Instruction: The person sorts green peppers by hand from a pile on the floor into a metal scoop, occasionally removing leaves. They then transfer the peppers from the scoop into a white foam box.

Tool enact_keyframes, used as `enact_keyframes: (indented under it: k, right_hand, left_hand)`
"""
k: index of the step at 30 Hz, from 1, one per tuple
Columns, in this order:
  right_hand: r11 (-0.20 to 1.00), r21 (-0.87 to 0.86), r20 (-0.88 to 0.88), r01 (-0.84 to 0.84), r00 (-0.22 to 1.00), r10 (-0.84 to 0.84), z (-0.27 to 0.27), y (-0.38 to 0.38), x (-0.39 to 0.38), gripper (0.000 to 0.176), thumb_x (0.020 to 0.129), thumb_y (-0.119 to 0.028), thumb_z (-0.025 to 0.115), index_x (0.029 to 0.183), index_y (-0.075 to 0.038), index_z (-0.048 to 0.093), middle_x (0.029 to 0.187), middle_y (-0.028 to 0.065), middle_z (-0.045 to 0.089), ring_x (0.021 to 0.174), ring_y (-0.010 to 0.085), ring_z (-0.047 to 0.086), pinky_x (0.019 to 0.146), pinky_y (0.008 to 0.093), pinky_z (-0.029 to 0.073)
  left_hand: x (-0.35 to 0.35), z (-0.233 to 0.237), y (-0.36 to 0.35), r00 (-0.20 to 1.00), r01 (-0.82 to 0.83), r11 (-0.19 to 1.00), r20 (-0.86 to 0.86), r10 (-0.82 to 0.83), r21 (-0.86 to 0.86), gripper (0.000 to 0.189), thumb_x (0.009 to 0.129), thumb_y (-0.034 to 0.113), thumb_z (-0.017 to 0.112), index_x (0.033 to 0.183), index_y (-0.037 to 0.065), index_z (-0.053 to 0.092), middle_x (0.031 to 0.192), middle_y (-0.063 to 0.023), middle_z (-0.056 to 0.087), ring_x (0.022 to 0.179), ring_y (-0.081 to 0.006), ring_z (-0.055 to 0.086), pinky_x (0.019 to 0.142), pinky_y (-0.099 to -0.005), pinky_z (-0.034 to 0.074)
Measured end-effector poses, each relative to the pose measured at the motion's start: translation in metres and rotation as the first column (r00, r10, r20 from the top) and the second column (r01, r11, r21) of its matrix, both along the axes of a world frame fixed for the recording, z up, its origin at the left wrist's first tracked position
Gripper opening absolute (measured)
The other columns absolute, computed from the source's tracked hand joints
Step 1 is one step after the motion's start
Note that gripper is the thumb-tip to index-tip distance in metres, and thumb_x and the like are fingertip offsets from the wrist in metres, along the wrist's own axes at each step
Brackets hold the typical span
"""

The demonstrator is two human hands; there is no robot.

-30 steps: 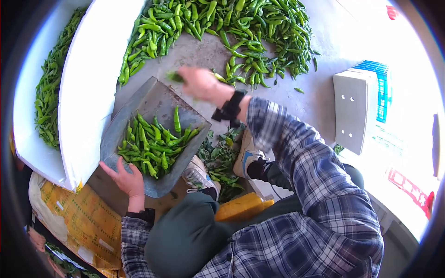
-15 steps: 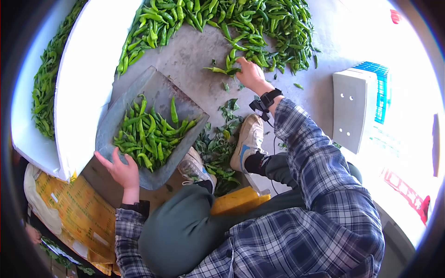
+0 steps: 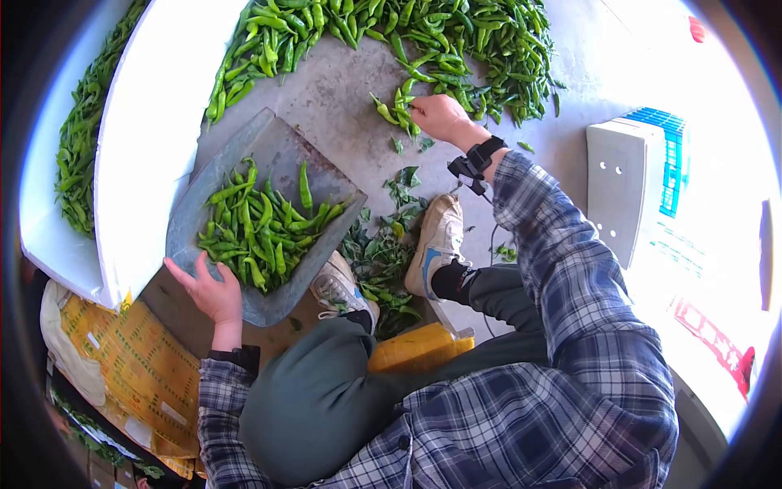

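Long green peppers point(image 3: 265, 224) lie heaped in a grey metal scoop point(image 3: 269, 130) on the floor. My left hand point(image 3: 213, 293) rests against the scoop's near left rim, fingers spread. Up and to the right, my right hand point(image 3: 444, 119) is low over the floor with its fingers curled in a pinch. A few green peppers point(image 3: 401, 108) are at its fingertips, and it seems to grip one by the stem end; the fingers partly hide this. Just beyond spreads a large pile of green peppers point(image 3: 489, 49).
A white foam box point(image 3: 155, 155) with more peppers stands at left. Loose leaves point(image 3: 391, 236) lie around my shoes point(image 3: 440, 236). A yellow block point(image 3: 419, 349) is between my legs. A printed yellow sack point(image 3: 134, 359) is lower left; a grey-white box point(image 3: 615, 191) and blue crate point(image 3: 672, 155) stand right.
My right hand has shifted slightly up and right, its fingers now more closed, and the peppers by it lie differently. My left hand stays at the scoop's rim.
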State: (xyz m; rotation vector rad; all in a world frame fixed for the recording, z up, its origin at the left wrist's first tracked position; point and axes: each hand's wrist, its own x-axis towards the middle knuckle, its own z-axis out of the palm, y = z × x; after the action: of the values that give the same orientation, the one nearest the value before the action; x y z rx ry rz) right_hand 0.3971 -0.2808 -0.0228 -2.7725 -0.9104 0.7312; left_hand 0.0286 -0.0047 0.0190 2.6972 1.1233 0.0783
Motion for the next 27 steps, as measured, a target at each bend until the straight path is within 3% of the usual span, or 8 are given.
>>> enact_keyframes:
  k: [4,6,7,9,10,12,18,27]
  right_hand:
    - [0.942,-0.023,-0.654,0.334,0.707,-0.267,0.026,0.002,-0.015,0.020,0.073,-0.020,0.053,0.072,-0.001,0.059,0.062,0.0116,0.058,0.059,0.0175,0.062,0.056,0.0320,0.050]
    - [0.842,-0.203,-0.839,-0.500,0.532,0.113,0.039,-0.004,-0.032,0.021,0.071,-0.021,0.057,0.071,0.000,0.059,0.064,0.0127,0.060,0.062,0.0230,0.063,0.057,0.0342,0.050]
    - [0.843,-0.204,-0.839,-0.498,0.533,0.112,0.026,-0.010,-0.033,0.021,0.071,-0.021,0.057,0.071,0.000,0.059,0.064,0.0127,0.060,0.062,0.0230,0.063,0.057,0.0342,0.050]
    - [0.893,-0.271,-0.125,-0.360,0.933,0.338,0.004,-0.015,-0.036,0.024,0.070,-0.022,0.060,0.081,0.000,0.060,0.070,0.0124,0.062,0.067,0.0280,0.063,0.062,0.0382,0.051]
    - [0.891,-0.268,-0.127,-0.366,0.930,0.344,0.002,-0.010,-0.026,0.024,0.070,-0.022,0.060,0.081,0.000,0.060,0.070,0.0124,0.062,0.067,0.0280,0.063,0.062,0.0382,0.051]
    - [0.998,-0.050,0.115,0.038,0.993,-0.032,0.000,-0.002,-0.012,0.033,0.070,-0.025,0.062,0.094,-0.002,0.059,0.090,0.0144,0.060,0.081,0.0315,0.061,0.071,0.0420,0.049]
    - [0.976,-0.210,0.096,0.062,0.994,-0.043,-0.016,0.006,-0.012,0.048,0.069,-0.028,0.063,0.107,-0.002,0.051,0.113,0.0197,0.047,0.097,0.0333,0.055,0.081,0.0405,0.046]
    - [0.965,-0.049,-0.113,0.257,0.959,-0.261,-0.023,-0.010,0.004,0.036,0.074,-0.025,0.059,0.098,0.001,0.052,0.077,0.0176,0.061,0.071,0.0283,0.062,0.060,0.0374,0.049]
  left_hand:
    - [-0.001,-0.001,0.000,1.000,0.024,0.999,0.011,-0.025,0.040,0.032,0.075,0.013,0.058,0.106,0.007,0.054,0.141,-0.0245,0.008,0.123,-0.0411,0.031,0.091,-0.0427,0.037]
    - [0.000,-0.001,0.000,1.000,0.018,1.000,0.019,-0.019,0.021,0.032,0.075,0.013,0.058,0.106,0.007,0.054,0.141,-0.0248,0.009,0.122,-0.0419,0.032,0.090,-0.0428,0.038]
    - [-0.001,-0.002,0.000,0.999,0.021,0.999,0.026,-0.022,0.026,0.032,0.075,0.013,0.058,0.106,0.007,0.054,0.141,-0.0247,0.009,0.122,-0.0420,0.032,0.090,-0.0428,0.038]
    - [-0.001,-0.002,0.000,0.999,0.020,0.999,0.031,-0.021,0.030,0.032,0.075,0.013,0.058,0.106,0.007,0.054,0.141,-0.0246,0.009,0.122,-0.0421,0.033,0.090,-0.0429,0.038]
    - [0.001,0.000,0.000,1.000,0.006,1.000,0.025,-0.006,0.006,0.032,0.075,0.013,0.058,0.106,0.008,0.054,0.141,-0.0245,0.009,0.122,-0.0422,0.033,0.090,-0.0430,0.038]
    - [-0.002,0.000,-0.001,1.000,-0.004,1.000,0.011,0.004,-0.020,0.031,0.075,0.013,0.058,0.106,0.008,0.054,0.141,-0.0244,0.009,0.121,-0.0422,0.033,0.090,-0.0432,0.038]
    - [-0.002,-0.002,0.001,1.000,0.015,0.999,-0.003,-0.014,0.049,0.032,0.075,0.014,0.058,0.106,0.009,0.055,0.142,-0.0235,0.008,0.120,-0.0418,0.035,0.089,-0.0435,0.039]
    - [-0.002,-0.003,0.001,1.000,0.015,0.999,-0.005,-0.015,0.048,0.031,0.075,0.014,0.058,0.105,0.008,0.055,0.142,-0.0235,0.008,0.121,-0.0416,0.033,0.090,-0.0433,0.038]
